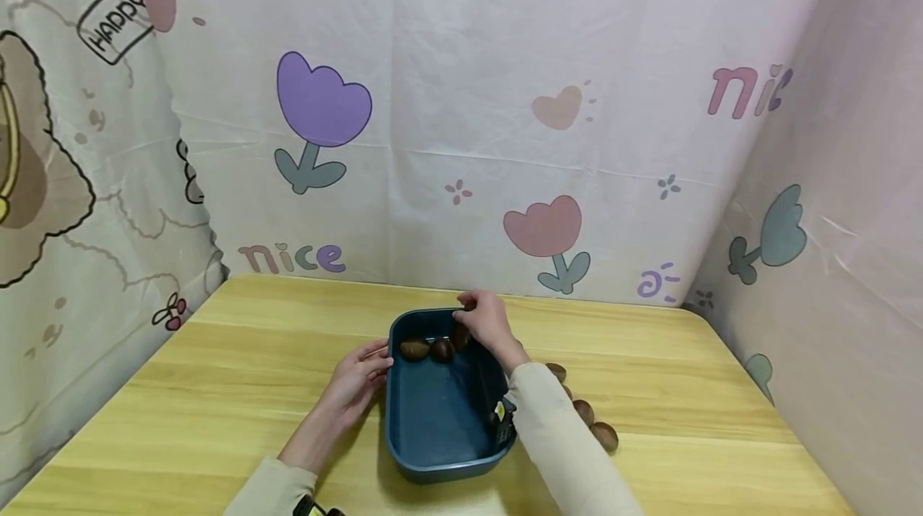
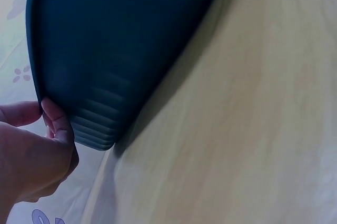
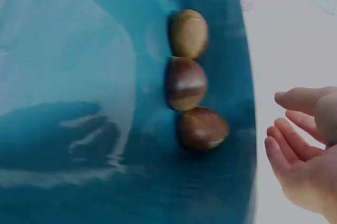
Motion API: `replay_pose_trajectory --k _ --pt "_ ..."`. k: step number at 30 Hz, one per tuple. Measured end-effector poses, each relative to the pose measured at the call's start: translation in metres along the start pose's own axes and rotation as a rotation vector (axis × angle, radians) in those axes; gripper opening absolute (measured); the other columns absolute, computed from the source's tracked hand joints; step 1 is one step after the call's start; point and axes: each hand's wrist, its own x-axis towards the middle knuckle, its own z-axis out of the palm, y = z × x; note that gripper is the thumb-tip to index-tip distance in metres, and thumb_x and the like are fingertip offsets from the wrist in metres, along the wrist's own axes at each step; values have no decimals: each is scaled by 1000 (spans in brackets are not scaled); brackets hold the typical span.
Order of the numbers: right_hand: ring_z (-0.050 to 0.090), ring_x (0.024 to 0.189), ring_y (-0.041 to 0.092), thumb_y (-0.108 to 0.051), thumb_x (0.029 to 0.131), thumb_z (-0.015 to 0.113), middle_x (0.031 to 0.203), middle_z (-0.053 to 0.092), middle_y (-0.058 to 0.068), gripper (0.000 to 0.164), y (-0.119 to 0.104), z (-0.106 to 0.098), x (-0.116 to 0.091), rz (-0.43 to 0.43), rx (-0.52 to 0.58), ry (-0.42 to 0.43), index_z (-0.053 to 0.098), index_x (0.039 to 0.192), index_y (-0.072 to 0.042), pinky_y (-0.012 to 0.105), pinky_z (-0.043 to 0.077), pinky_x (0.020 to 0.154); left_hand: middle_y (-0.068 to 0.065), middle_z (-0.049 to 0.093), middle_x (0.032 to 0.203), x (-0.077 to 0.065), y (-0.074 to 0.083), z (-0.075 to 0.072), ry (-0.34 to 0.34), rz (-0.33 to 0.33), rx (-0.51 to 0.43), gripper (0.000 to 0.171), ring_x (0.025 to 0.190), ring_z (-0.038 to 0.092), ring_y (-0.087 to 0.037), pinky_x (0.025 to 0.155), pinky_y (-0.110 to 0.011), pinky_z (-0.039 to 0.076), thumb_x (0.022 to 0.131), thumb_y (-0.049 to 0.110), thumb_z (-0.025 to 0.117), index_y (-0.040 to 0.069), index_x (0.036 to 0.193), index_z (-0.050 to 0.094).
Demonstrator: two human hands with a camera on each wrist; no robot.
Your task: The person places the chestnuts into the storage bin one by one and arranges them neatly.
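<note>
A deep blue rectangular basin [image 1: 436, 428] with rounded corners stands on the table. At its left side, my left hand [image 1: 353, 380] pinches the rim between thumb and fingers, as the left wrist view shows on the basin wall [image 2: 126, 34]. Inside, three brown chestnuts lie in a row along the far end; the right wrist view shows a paler chestnut [image 3: 189, 34], a middle chestnut [image 3: 186, 83] and a third chestnut [image 3: 203, 129]. My right hand [image 1: 487, 325] hovers by the far right corner, fingers loosely bent and holding nothing, with its forearm crossing above the basin's right side.
Several more chestnuts [image 1: 604, 437] lie in a slanting line on the wooden table [image 1: 288, 348], right of the basin and partly hidden behind my right sleeve [image 1: 562, 436]. A printed cloth [image 1: 433, 83] hangs behind the table and along both sides.
</note>
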Motion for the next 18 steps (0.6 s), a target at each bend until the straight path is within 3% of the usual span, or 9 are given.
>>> replay_pose_trajectory --k 10,18 --pt "62 94 28 -4 86 69 101 67 14 24 -14 -31 4 8 21 -85 68 109 3 39 51 84 -10 56 106 1 -1 1 6 -8 -2 42 85 56 -15 74 -24 47 94 -7 49 -13 134 38" --pt "62 93 28 -4 85 70 101 67 16 23 -4 -53 1 -20 -43 -110 68 107 3 39 51 83 -10 56 105 1 0 0 10 -8 3 42 84 56 -15 72 -23 47 94 -6 49 -13 134 39"
